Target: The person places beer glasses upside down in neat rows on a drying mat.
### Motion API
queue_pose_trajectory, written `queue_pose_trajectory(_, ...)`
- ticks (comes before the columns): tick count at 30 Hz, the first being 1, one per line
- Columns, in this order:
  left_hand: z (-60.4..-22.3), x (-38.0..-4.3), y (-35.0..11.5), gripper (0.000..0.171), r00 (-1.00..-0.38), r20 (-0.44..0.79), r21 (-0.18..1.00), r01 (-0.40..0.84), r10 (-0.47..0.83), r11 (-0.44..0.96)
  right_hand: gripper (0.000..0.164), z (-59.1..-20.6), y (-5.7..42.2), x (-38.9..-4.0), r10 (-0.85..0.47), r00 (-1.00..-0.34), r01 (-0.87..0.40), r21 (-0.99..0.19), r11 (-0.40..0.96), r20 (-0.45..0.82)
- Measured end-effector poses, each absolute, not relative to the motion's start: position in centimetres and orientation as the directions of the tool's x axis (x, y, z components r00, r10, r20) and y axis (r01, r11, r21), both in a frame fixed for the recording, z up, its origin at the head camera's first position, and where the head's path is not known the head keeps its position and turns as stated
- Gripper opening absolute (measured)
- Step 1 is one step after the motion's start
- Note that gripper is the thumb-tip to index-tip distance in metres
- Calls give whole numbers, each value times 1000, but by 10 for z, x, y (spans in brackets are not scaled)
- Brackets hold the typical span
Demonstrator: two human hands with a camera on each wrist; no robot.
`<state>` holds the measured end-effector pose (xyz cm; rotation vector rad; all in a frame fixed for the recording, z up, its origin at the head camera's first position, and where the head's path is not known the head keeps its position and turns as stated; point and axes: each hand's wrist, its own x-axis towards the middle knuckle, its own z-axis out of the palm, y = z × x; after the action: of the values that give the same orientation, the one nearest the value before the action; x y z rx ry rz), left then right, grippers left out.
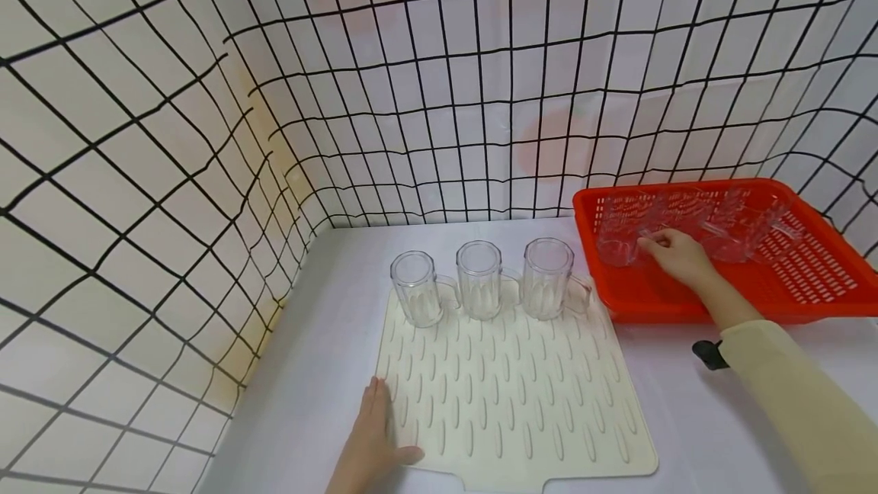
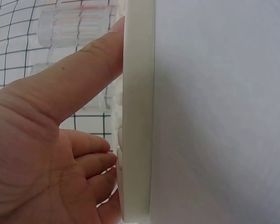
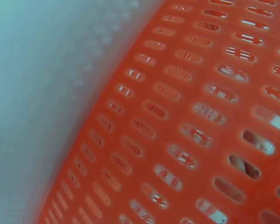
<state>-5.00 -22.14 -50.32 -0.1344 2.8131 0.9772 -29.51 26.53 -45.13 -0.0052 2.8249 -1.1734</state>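
Observation:
Three clear glass mugs, a left one (image 1: pixel 417 290), a middle one (image 1: pixel 479 280) and a right one (image 1: pixel 546 279), stand in a row along the back of a cream ridged board (image 1: pixel 507 402). Their handles point right. My left hand (image 1: pixel 373 433) rests at the board's front left corner, its fingers fairly straight; the left wrist view shows the thumb and fingertips against the board (image 2: pixel 137 112). My right hand (image 1: pixel 675 256) reaches into a red basket (image 1: pixel 686 309), its curled fingers pinching a glass mug (image 1: pixel 616 248) on the handle side.
More clear glass mugs (image 1: pixel 730 242) lie in the basket to the right of my hand. A black grid (image 1: pixel 439 105) surrounds the white table (image 1: pixel 302 372) at the back and left. Slotted basket wall (image 3: pixel 177 107) fills much of the right wrist view.

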Motion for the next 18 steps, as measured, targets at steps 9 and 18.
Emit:
queue_pose_trajectory(9, -505, -49, -223, 128, -986, -165, 616, -111, -10, 780, 73, -448, 258, -294, -47, -996, 26, -735, 678, -78)
queue_pose_trajectory(18, -505, -49, -224, 127, -986, -168, 616, -117, -15, 779, 58, -444, 253, -289, -23, -997, 39, -758, 651, -72)
